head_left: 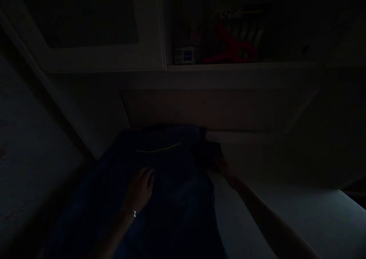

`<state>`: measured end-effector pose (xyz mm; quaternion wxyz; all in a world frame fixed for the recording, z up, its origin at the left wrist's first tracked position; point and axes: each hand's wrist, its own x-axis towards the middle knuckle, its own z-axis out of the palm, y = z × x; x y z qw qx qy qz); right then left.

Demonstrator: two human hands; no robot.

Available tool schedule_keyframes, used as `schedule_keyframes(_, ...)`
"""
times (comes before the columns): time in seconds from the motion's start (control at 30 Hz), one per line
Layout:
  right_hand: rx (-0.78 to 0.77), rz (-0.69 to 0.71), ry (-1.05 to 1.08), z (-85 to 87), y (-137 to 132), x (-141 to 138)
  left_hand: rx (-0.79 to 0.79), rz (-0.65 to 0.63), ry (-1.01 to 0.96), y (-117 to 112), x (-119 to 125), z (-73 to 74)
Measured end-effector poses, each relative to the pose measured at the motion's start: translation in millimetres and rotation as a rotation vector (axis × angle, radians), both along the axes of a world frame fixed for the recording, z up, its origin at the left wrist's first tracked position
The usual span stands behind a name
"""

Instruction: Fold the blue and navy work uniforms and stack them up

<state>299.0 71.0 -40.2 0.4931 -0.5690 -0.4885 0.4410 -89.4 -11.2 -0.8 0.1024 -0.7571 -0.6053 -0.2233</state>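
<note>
The picture is very dark. A dark blue garment (pixel 177 198) lies spread over a pale surface, with a thin yellow line (pixel 160 150) across its upper part; its exact kind is hard to make out. Over its middle left rests my left hand (pixel 140 188), fingers loosely bent and no cloth seen in them. There is a small bright bracelet or band at that wrist. My right hand (pixel 221 165) is closed at the garment's upper right, on a darker flap of its cloth. Shadow hides most of the right fingers.
Above the garment runs a shelf (pixel 246 65) holding a red clamp-like tool (pixel 234 47) and a container with a blue-and-white label (pixel 184 55). A cabinet door (pixel 148 55) is at the upper left. A brownish panel (pixel 206 108) stands behind the pale surface (pixel 274 186).
</note>
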Motion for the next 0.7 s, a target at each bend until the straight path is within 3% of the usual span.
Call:
schedule_keyframes(0.1,-0.043,-0.079,-0.244,-34.9,-76.0,66.3,-0.085,-0.122,-0.162,-56.0,42.3,-47.0)
schedule_keyframes(0.17,-0.009,-0.167,-0.637,-57.2,-140.9,113.5,-0.089,-0.121,-0.134,-80.6,55.8,-71.7)
schedule_keyframes(0.27,0.036,-0.249,-1.052,-85.4,-228.4,161.1,-0.127,-0.108,-0.007,-90.0,62.9,-90.2)
schedule_keyframes(0.33,0.049,-0.274,-1.15,-96.0,-259.2,172.0,-0.185,-0.106,0.049,-84.5,66.7,-89.9)
schedule_keyframes(0.4,0.044,-0.294,-1.201,-98.2,-264.5,170.1,-0.225,-0.106,0.078,-77.1,71.3,-84.8)
schedule_keyframes(0.5,0.004,-0.288,-1.255,-89.8,-247.1,158.8,-0.247,-0.108,0.119,-70.0,76.1,-80.2)
schedule_keyframes(0.7,-0.004,-0.288,-1.289,-78.0,-231.4,151.0,-0.215,-0.123,0.148,-68.2,72.9,-89.4)
